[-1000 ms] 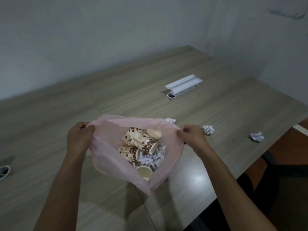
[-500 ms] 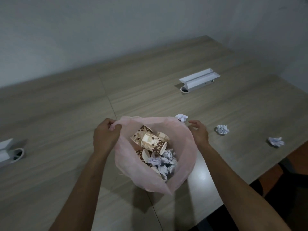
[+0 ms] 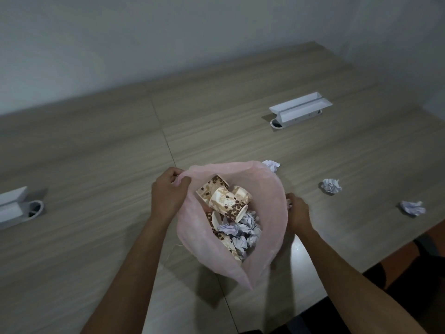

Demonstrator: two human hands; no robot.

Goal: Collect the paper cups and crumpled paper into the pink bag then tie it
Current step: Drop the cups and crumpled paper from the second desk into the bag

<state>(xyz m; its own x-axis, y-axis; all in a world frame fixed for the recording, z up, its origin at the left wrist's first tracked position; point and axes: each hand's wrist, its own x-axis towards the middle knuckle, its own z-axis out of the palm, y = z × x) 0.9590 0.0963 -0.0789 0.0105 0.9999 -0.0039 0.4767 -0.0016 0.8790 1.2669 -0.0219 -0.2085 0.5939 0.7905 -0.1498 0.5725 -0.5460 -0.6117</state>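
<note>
The pink bag [image 3: 272,206] stands open on the table in front of me. Inside it lie several paper cups [image 3: 227,201] printed with coffee beans and several balls of crumpled paper [image 3: 243,231]. My left hand [image 3: 168,194] grips the bag's rim on the left side. My right hand [image 3: 297,212] holds the rim on the right, its fingers partly hidden behind the plastic. Three crumpled papers lie loose on the table: one [image 3: 271,164] just behind the bag, one [image 3: 331,186] to the right, one [image 3: 412,208] near the right edge.
The wooden table [image 3: 96,165] has a white cable box [image 3: 301,109] with a round grommet at the back right and another white cable box [image 3: 14,206] at the left edge. The table's front edge runs close at the lower right. A grey wall stands behind.
My view has shifted so the bag and table contents sit further right and lower. My right hand has slid down the bag's right rim. The left hand keeps its grip.
</note>
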